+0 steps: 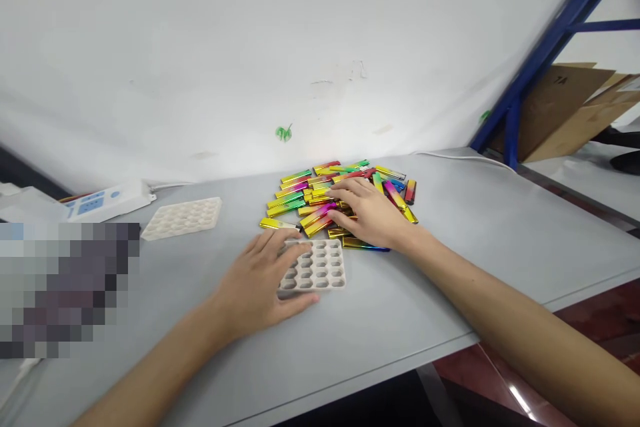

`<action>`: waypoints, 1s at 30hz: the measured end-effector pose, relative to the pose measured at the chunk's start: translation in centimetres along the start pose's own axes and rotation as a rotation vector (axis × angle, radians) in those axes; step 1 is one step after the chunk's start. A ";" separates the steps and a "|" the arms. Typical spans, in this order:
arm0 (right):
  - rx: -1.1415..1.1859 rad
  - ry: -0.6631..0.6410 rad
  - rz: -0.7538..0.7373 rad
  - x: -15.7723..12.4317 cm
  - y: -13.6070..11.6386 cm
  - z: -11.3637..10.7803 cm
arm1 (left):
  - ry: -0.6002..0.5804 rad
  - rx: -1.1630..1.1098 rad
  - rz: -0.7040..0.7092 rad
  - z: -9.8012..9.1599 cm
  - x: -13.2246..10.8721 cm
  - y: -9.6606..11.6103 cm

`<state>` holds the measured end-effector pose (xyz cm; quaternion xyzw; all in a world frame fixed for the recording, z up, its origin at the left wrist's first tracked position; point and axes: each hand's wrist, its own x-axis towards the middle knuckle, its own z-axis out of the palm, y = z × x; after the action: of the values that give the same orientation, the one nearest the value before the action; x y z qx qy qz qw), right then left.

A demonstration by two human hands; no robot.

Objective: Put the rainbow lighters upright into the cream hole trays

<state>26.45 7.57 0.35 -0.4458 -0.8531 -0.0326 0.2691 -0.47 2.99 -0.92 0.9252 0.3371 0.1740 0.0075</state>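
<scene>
A pile of shiny multicoloured lighters (320, 195) lies on the grey table (450, 280) against the white wall. My right hand (370, 213) rests palm down on the pile, fingers spread over the lighters, gripping none that I can see. My left hand (260, 283) lies flat on the left side of a white tray with rows of round holes (323, 267), just in front of the pile. Its fingers are stretched out over the tray's edge. The tray's holes look empty.
A second white holed tray (183, 217) lies to the left. A white power strip (107, 200) sits near the wall at far left. A blue shelf frame (540, 53) and cardboard boxes (575, 110) stand at the right. The table's front edge runs diagonally at lower right.
</scene>
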 end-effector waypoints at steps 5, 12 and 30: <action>-0.020 -0.020 0.000 -0.3 -0.2 -0.5 | 0.005 -0.059 0.051 -0.5 0.0 0.6; -0.031 -0.090 -0.030 -0.3 -0.9 -0.1 | -0.049 -0.137 0.013 -1.1 0.0 0.7; 0.003 -0.142 0.034 -0.4 -0.6 -0.1 | 0.020 -0.158 -0.185 -0.3 0.2 -0.4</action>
<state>26.21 6.84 0.37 -0.4610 -0.8625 0.0050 0.2088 -0.66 3.41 -0.63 0.8849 0.4064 0.2077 0.0931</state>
